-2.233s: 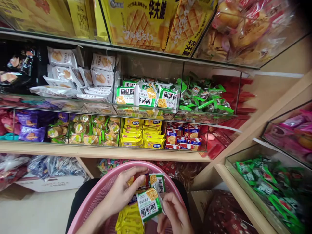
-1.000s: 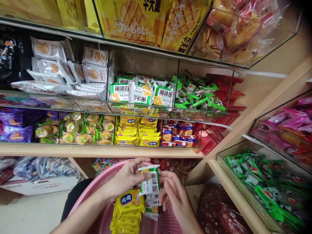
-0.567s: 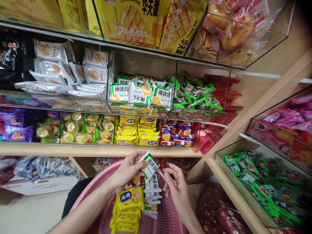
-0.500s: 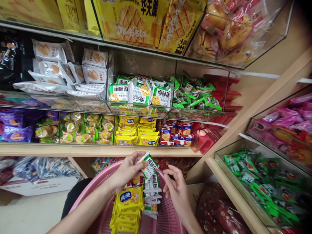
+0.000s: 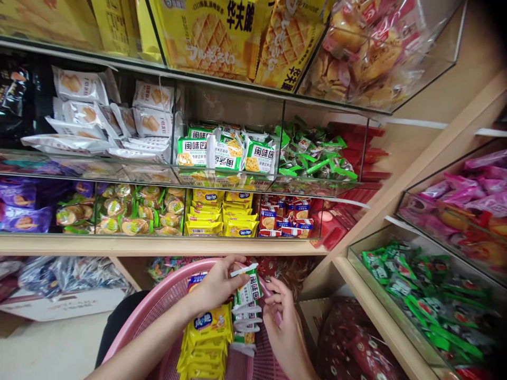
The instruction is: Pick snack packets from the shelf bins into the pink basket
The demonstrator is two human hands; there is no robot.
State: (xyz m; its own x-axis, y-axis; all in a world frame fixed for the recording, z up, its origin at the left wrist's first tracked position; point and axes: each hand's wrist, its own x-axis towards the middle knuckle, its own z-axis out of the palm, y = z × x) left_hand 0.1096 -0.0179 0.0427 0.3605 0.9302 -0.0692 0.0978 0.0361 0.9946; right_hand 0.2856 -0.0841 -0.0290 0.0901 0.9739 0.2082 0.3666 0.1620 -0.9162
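My left hand (image 5: pixel 219 285) pinches the top edge of a green-and-white snack packet (image 5: pixel 250 287) between thumb and fingers. The packet hangs at the far end of a row of matching green-and-white packets (image 5: pixel 245 319) inside the pink plastic basket (image 5: pixel 138 319). To the left of that row, yellow snack packets (image 5: pixel 208 335) overlap in a line. A blue-and-red packet (image 5: pixel 197 279) shows partly behind my left hand. Beside the basket's right side, my right hand (image 5: pixel 284 319) is open with loosely bent fingers, close to the held packet but apart from it.
Clear shelf bins ahead hold green-and-white packets (image 5: pixel 227 150), yellow packets (image 5: pixel 240 216) and white packets (image 5: pixel 83 113). The wooden shelf edge (image 5: pixel 158 246) runs just beyond the basket. At right stands a bin of green-wrapped snacks (image 5: pixel 428 301).
My left hand has lowered the green-and-white packet into the basket, against the row of matching packets. My right hand has shifted slightly down, its fingers a little more bent.
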